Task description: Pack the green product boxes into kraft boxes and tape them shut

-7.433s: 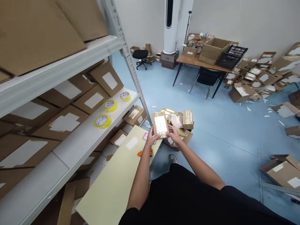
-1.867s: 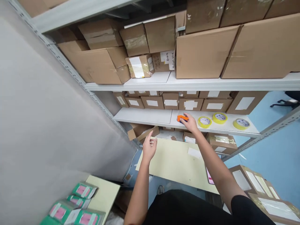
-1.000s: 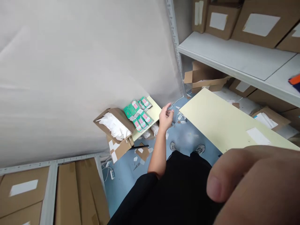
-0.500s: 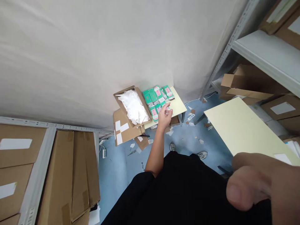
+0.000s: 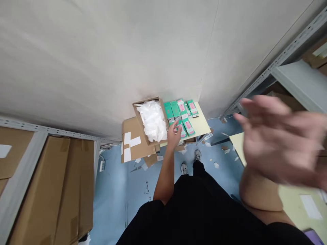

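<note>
My left hand reaches down onto a small pale-yellow table by the wall and touches the green and pink packets lying there; its fingers are curled over one, but I cannot see a firm grip. Beside them stands an open cardboard box full of white plastic bags. My right hand is raised close to the camera, blurred, its fingers spread and nothing in it.
A grey wall fills the upper view. Flat cardboard sheets lean on a grey shelf frame at the left. A metal rack and a larger pale-yellow table stand at the right. Paper scraps litter the blue floor.
The view has swung from the rack to the corner table. My left hand has come down onto the green packets. My right hand has lifted and spread in front of the camera.
</note>
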`<state>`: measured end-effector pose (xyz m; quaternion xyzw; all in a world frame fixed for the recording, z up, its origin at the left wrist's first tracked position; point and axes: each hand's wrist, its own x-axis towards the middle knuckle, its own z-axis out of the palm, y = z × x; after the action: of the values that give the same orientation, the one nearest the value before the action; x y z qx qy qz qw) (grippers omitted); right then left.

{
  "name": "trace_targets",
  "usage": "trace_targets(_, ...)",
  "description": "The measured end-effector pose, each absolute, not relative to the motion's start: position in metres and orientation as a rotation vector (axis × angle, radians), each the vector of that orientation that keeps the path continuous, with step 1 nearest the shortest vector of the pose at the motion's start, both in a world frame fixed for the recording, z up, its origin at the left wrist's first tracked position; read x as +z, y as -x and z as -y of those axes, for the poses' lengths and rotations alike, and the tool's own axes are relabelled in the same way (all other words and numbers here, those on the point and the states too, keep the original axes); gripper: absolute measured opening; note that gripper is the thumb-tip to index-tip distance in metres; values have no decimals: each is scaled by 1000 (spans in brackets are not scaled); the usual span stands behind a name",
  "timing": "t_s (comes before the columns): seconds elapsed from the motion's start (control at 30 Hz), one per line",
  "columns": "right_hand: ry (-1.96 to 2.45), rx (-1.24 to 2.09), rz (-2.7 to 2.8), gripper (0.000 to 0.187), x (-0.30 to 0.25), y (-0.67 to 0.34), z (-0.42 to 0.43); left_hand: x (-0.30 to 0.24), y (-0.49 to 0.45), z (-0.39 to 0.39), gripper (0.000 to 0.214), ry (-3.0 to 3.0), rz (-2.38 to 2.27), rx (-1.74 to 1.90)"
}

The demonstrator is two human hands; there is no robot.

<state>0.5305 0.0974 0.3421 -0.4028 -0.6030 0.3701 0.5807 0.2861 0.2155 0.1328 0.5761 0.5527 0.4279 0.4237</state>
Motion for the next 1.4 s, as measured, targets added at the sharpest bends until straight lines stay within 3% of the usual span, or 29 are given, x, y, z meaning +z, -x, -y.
trace_targets(0.1,1060,729,1309,70,305,-517,-186,112,-292,-242,55,-1383,-1391,1040)
trace_targets(0.37,1369,1182,1117,90,77,-538,-384,58,-326,-355,58,-1449,-1579,752)
trace_targets(0.53,1474,1312,1071,84,9,-530,-432,21,-367,-413,61,-1714,-1812,253)
trace_targets(0.7,1579,1442,1029,75,-46,-531,-443,-10,-383,-422,65,-1803,-1852,-140)
trace_targets(0.9,1611,1606,914,70,-89,-521,-446,-30,-380,-423,67,-1879,-1735,-127)
trace_targets(1.2,1620,1506,774,76,-102,-503,-446,-38,-377,-430,78,-1567,-1735,504)
trace_targets(1.4,1537,1329,779,70,-79,-496,-438,-40,-375,-420,69,-1352,-1608,904)
